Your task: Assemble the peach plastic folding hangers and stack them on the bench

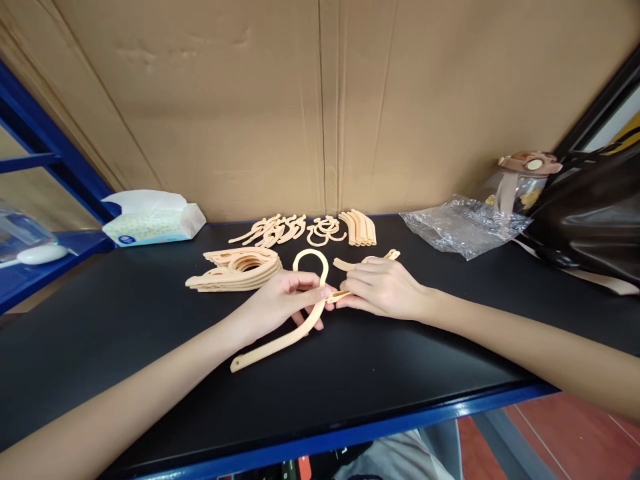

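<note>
My left hand (285, 293) is closed around a cream plastic hanger hook with one long curved arm (273, 347). The hook's loop stands above my fingers and the arm slants down to the left. In my right hand (383, 287) is a second cream hanger arm (341, 295), most of it hidden by the fingers. Its end meets the hook piece at my left fingertips; I cannot tell whether the two are joined. Just behind my right hand lies another curved cream piece (343, 265), partly covered. A stack of cream folded hangers (235, 283) sits beyond my left hand.
Along the back are loose hanger parts (270, 230), small hooks (327, 230) and a row of arms (359, 230). A tissue pack (155, 220) is back left. Clear plastic wrap (460, 227), a bottle (525, 180) and a dark bag (595, 213) are at right.
</note>
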`<act>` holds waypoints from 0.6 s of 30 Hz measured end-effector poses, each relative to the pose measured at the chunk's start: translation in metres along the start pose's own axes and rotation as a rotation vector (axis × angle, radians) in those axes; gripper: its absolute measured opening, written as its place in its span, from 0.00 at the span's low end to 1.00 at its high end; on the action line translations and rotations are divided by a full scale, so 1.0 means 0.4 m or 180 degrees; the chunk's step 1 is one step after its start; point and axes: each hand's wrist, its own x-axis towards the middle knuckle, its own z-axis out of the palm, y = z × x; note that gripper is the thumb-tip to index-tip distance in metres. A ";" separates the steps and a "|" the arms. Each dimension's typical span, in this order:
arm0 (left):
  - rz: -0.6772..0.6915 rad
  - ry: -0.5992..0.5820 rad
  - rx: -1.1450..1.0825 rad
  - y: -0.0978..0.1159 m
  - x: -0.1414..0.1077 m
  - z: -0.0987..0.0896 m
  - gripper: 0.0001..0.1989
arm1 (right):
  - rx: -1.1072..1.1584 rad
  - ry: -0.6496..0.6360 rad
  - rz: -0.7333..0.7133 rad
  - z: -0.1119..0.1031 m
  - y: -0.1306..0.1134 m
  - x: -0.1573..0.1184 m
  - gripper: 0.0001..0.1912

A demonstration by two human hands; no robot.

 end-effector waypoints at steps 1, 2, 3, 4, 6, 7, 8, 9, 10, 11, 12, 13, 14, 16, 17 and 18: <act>0.0017 0.0008 0.0023 -0.001 0.000 0.000 0.14 | 0.0000 0.0010 0.0006 0.000 -0.001 0.000 0.23; 0.0030 0.0022 0.0040 -0.002 -0.001 -0.001 0.14 | 0.0002 0.0019 0.0017 0.000 -0.001 0.000 0.23; 0.0036 0.0038 0.0049 -0.003 -0.001 -0.001 0.14 | 0.0003 0.0030 0.0032 0.000 -0.001 -0.001 0.23; 0.0036 0.0057 0.0044 -0.005 -0.001 -0.001 0.14 | 0.0000 0.0043 0.0052 0.001 -0.001 -0.001 0.24; -0.0011 0.0115 -0.0024 -0.007 0.000 0.000 0.15 | 0.0000 0.0019 0.0096 0.001 0.000 -0.002 0.24; -0.0051 0.0151 -0.0068 -0.008 0.001 0.000 0.16 | 0.0008 -0.0011 0.0113 0.002 0.000 -0.002 0.25; -0.0097 0.0192 -0.0107 -0.007 0.002 0.002 0.16 | 0.0022 -0.0048 0.0125 0.002 0.000 -0.003 0.25; -0.0141 0.0233 -0.0134 -0.007 0.002 0.004 0.17 | 0.0040 -0.0083 0.0132 0.002 0.000 -0.003 0.25; -0.0174 0.0273 -0.0137 -0.006 0.003 0.006 0.17 | 0.0060 -0.0118 0.0148 0.002 -0.001 -0.003 0.25; -0.0194 0.0300 -0.0093 -0.006 0.003 0.009 0.17 | 0.0079 -0.0145 0.0169 0.003 -0.003 -0.002 0.25; -0.0208 0.0330 0.0027 -0.006 0.002 0.013 0.17 | 0.0091 -0.0163 0.0200 0.003 -0.005 -0.001 0.25; -0.0208 0.0374 0.0225 -0.007 0.001 0.017 0.17 | 0.0097 -0.0175 0.0229 0.004 -0.008 0.000 0.25; -0.0181 0.0429 0.0475 -0.009 0.000 0.021 0.18 | 0.0094 -0.0173 0.0255 0.004 -0.011 0.001 0.25; -0.0043 0.0569 0.0983 -0.015 -0.002 0.030 0.20 | 0.0083 -0.0138 0.0275 0.005 -0.016 0.004 0.25; 0.0061 0.0626 0.1184 -0.018 -0.003 0.033 0.21 | 0.0085 -0.0114 0.0276 0.005 -0.019 0.005 0.24; 0.0170 0.0663 0.1336 -0.020 -0.004 0.035 0.20 | 0.0098 -0.0101 0.0285 0.005 -0.020 0.005 0.24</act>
